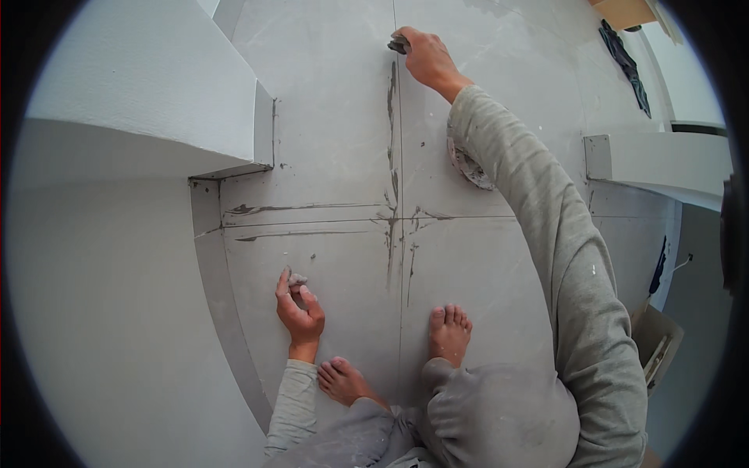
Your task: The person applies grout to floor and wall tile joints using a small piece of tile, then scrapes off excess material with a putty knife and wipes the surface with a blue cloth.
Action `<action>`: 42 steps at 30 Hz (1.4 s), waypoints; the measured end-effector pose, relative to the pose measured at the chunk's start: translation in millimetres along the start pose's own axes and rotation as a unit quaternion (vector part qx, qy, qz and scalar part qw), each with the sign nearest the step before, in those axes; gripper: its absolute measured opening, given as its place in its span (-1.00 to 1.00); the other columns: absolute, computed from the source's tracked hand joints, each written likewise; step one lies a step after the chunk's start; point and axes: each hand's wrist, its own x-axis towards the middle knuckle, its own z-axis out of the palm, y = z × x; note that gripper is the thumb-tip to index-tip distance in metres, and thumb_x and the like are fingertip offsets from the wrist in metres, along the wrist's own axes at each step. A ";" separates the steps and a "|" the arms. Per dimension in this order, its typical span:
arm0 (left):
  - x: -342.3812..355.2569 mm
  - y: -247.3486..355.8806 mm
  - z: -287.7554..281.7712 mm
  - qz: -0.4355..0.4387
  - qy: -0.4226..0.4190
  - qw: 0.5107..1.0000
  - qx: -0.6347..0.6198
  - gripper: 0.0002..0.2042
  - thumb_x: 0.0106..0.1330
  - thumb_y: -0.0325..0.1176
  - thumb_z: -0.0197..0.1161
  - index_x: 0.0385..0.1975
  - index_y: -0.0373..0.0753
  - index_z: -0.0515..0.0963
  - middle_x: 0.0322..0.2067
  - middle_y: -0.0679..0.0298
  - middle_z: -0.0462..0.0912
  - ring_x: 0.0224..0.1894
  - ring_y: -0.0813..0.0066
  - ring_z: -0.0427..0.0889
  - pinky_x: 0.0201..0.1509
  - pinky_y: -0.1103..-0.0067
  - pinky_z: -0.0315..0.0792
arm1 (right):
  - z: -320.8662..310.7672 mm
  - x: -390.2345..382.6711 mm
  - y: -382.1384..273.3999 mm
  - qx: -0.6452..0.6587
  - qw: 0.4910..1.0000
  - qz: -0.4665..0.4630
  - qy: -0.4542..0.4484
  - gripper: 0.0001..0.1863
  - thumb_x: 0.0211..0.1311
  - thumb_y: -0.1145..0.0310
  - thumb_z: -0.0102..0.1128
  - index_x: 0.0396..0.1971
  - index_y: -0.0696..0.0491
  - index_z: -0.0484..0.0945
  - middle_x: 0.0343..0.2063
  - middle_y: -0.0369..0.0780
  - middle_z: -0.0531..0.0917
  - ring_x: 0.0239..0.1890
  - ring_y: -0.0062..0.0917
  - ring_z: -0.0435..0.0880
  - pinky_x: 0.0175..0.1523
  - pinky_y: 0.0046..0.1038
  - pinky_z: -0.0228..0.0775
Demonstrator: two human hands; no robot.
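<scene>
My right hand (429,61) reaches far ahead and grips a small dark piece smeared with grey (399,44), held at the tile joint. Whether that is a scraper or a lump of grout cannot be made out. Dark grey grout smears (392,101) run beside the joint below it and along both sides of the crossing joint (300,225). Near my left foot, my left hand (301,314) is low over the floor, its thumb and fingers curled around a soft grey lump (297,279) that looks like grout. Large pale tiles (328,148) make up the floor.
Partly behind my right forearm is a round grout-stained container (471,168). White wall ends jut in at left (261,125) and right (624,160). My bare feet (450,331) stand on the tiles. Dark cloth (624,66) lies at the far right; a bin (657,343) stands at right.
</scene>
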 end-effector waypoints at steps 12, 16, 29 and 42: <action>8.4 2.7 2.2 0.020 0.001 1.000 -0.003 -0.51 0.43 -0.47 0.10 0.35 -0.48 0.32 -0.19 0.11 0.64 -0.33 0.46 0.62 -0.17 0.56 0.56 | -8.5 -140.4 -40.0 0.045 0.989 -0.091 -0.110 -0.53 0.23 0.73 0.01 0.15 0.20 0.56 -0.10 0.06 0.73 0.00 -0.01 0.66 0.11 -0.11 0.52; 12.1 5.2 2.0 0.013 0.002 1.000 -0.020 -0.51 0.45 -0.46 0.10 0.35 -0.48 0.32 -0.19 0.11 0.64 -0.31 0.46 0.62 -0.16 0.58 0.55 | -12.2 -201.2 -57.8 0.082 0.984 -0.118 -0.106 -0.49 0.15 0.77 0.04 0.15 0.22 0.54 -0.16 0.03 0.72 -0.03 -0.04 0.65 0.05 -0.13 0.53; 15.3 -0.7 2.3 0.002 0.005 0.999 -0.036 -0.51 0.51 -0.44 0.05 0.40 -0.42 0.27 -0.16 0.17 0.61 -0.27 0.48 0.57 -0.13 0.58 0.50 | -54.9 -392.3 -95.7 0.187 0.963 0.050 -0.185 -0.42 0.19 0.70 0.12 0.27 0.15 0.50 -0.10 0.00 0.72 -0.04 -0.11 0.70 0.05 -0.25 0.59; 22.7 1.3 1.7 -0.014 -0.020 0.998 -0.051 -0.51 0.55 -0.41 0.00 0.43 -0.41 0.21 -0.13 0.22 0.54 -0.29 0.55 0.40 -0.20 0.63 0.38 | -183.4 -396.8 186.7 -0.145 0.894 0.401 0.135 -0.60 0.28 0.51 0.21 0.12 0.20 0.58 -0.05 0.11 0.73 0.04 0.07 0.69 0.19 -0.12 0.51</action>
